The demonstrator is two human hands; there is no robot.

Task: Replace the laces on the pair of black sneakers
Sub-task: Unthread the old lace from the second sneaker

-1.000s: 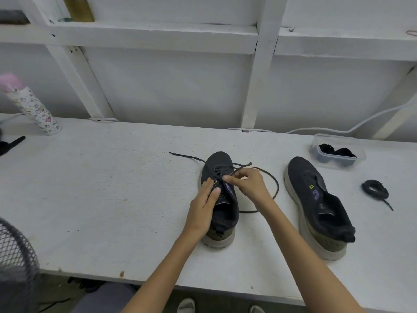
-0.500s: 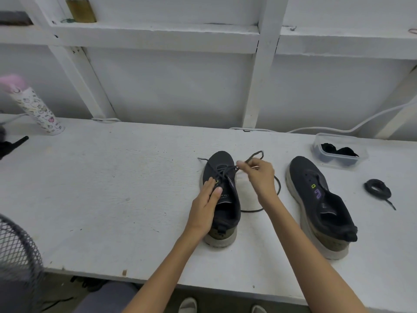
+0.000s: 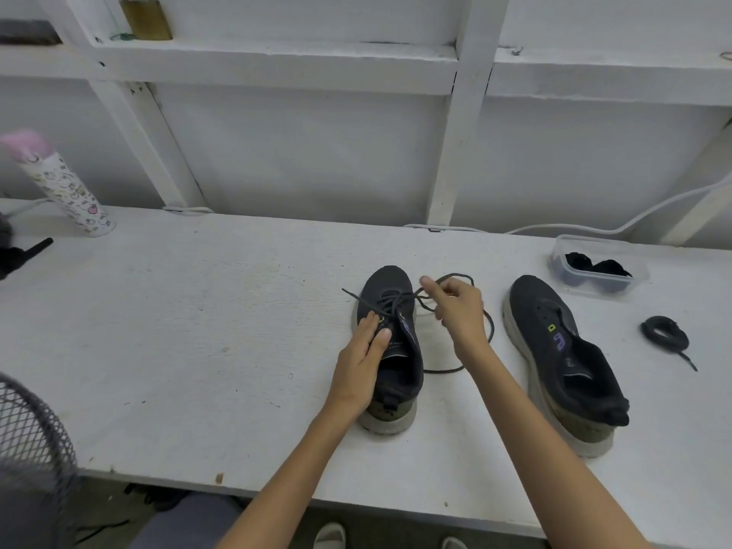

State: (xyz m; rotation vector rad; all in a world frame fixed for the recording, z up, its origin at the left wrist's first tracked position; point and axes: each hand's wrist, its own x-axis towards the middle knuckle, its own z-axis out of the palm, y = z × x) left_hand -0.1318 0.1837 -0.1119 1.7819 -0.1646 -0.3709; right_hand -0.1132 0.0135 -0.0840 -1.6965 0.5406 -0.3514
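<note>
workbench (image 3: 198, 350), white and scuffed, against a white framed wall (image 3: 297, 152); fan guard (image 3: 35, 449) near left, patterned bottle (image 3: 67, 192) far left. your left hand (image 3: 360, 362) presses flat, fingers straight, on the centre sneaker (image 3: 390, 281); your right hand (image 3: 459, 311) pinches its lace (image 3: 443, 371) beside the toe. the second sneaker (image 3: 530, 303) lies to the right. since a second ago, your right hand moved farther out, shortening the lace's left tail.

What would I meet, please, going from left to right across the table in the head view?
In order: patterned bottle → shoe being laced → unlaced shoe → coiled lace. The clear tub overlaps the unlaced shoe's span, so I left it out.
</note>
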